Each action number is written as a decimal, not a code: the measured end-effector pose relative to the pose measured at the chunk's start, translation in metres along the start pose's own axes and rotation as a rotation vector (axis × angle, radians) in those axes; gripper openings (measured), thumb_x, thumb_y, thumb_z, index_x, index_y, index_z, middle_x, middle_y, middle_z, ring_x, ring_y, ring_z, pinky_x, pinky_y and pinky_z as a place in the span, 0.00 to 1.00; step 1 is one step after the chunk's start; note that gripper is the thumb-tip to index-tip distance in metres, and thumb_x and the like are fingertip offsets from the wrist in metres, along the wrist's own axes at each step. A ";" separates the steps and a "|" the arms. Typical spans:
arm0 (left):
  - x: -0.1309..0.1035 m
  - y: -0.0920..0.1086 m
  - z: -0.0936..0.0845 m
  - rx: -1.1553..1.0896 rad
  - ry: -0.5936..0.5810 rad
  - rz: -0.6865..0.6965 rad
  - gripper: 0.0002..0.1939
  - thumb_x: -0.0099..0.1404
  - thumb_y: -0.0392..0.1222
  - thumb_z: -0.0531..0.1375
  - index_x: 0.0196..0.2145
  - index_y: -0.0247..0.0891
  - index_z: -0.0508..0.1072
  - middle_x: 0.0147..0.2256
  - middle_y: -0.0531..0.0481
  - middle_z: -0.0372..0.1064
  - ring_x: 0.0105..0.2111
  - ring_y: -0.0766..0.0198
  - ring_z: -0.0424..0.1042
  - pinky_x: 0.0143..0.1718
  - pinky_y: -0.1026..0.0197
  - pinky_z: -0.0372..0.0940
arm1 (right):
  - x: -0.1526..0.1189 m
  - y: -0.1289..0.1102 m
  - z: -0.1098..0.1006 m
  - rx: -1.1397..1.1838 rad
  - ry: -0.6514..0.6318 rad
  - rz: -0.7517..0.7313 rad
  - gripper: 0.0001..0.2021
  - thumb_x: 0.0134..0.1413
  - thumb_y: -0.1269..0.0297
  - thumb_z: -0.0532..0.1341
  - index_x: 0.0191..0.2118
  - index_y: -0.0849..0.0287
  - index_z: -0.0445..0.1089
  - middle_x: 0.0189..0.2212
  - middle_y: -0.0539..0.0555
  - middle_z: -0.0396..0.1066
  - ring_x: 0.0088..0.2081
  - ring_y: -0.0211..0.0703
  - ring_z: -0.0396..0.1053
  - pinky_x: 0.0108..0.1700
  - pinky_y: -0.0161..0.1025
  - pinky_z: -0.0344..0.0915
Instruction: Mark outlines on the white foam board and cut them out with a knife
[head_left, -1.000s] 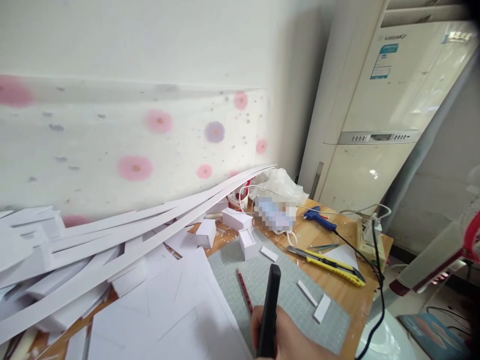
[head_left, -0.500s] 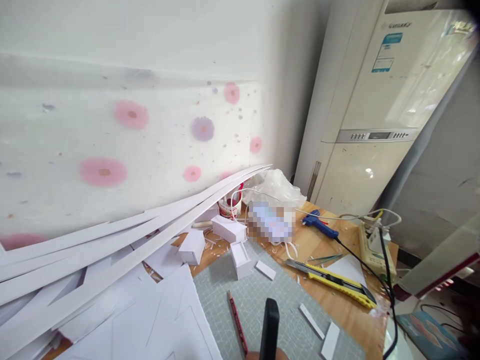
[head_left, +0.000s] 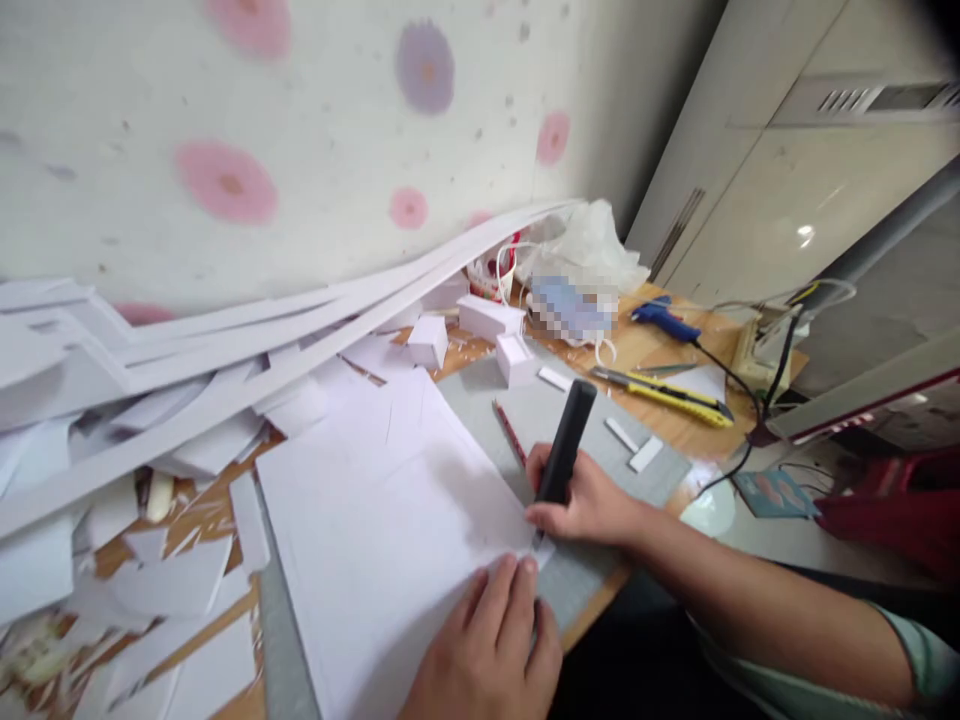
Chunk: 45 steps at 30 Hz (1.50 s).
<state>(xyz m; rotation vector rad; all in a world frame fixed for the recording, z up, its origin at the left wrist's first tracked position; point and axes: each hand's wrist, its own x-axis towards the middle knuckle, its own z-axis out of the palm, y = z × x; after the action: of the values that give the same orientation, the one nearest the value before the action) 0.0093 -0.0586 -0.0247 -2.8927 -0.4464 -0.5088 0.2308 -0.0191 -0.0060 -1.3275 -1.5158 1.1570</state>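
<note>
My right hand (head_left: 581,495) is wrapped round a black utility knife (head_left: 568,440), held upright and tilted, its tip down at the right edge of a large white sheet (head_left: 375,500). Just left of the tip, my left hand (head_left: 495,640) lies on the sheet with fingers stretched out and holds nothing. Faint pencil lines show on the sheet. Beneath it is a grey cutting mat (head_left: 480,385). A red-and-black pencil (head_left: 510,432) rests on the mat beside my right hand, partly hidden by it. Small white strips (head_left: 645,454) lie to the right.
White box shapes (head_left: 428,342) and a cup (head_left: 491,275) stand at the back. A yellow utility knife (head_left: 667,395) and a blue glue gun (head_left: 666,318) lie on the wooden table to the right, near a power strip (head_left: 757,350). Long white strips and scraps (head_left: 180,590) cover the left side.
The view has tilted down, bringing both hands and the whole sheet into sight. Earlier, only the black knife's upper handle and a bit of the hand showed at the bottom edge.
</note>
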 end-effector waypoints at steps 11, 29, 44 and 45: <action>0.009 0.011 -0.016 -0.053 -0.166 -0.027 0.13 0.66 0.36 0.54 0.47 0.32 0.67 0.54 0.30 0.65 0.54 0.46 0.66 0.49 0.51 0.66 | 0.000 0.007 -0.001 -0.053 0.100 -0.031 0.13 0.36 0.57 0.66 0.23 0.59 0.62 0.19 0.45 0.58 0.22 0.34 0.54 0.23 0.33 0.51; 0.010 0.011 -0.022 -0.148 -0.286 -0.017 0.14 0.65 0.39 0.55 0.47 0.31 0.66 0.56 0.25 0.60 0.56 0.40 0.62 0.51 0.47 0.63 | 0.016 -0.001 -0.007 -0.039 -0.143 0.025 0.13 0.38 0.59 0.66 0.26 0.59 0.62 0.21 0.45 0.60 0.23 0.35 0.60 0.24 0.33 0.59; 0.011 0.007 -0.021 -0.158 -0.318 0.017 0.23 0.64 0.45 0.57 0.53 0.31 0.62 0.59 0.21 0.54 0.55 0.38 0.62 0.49 0.46 0.64 | 0.045 -0.024 -0.010 -0.242 -0.450 0.111 0.13 0.37 0.61 0.69 0.27 0.61 0.66 0.21 0.46 0.65 0.24 0.37 0.64 0.25 0.34 0.64; 0.011 0.007 -0.021 -0.159 -0.322 0.022 0.23 0.64 0.45 0.57 0.53 0.31 0.62 0.59 0.21 0.54 0.55 0.38 0.62 0.48 0.46 0.64 | 0.047 -0.024 -0.011 -0.233 -0.464 0.118 0.14 0.37 0.60 0.69 0.27 0.61 0.66 0.21 0.46 0.65 0.23 0.36 0.64 0.25 0.34 0.65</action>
<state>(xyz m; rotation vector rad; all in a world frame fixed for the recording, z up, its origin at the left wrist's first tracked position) 0.0152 -0.0670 -0.0026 -3.1404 -0.4343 -0.0737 0.2284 0.0281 0.0195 -1.3768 -1.9741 1.4728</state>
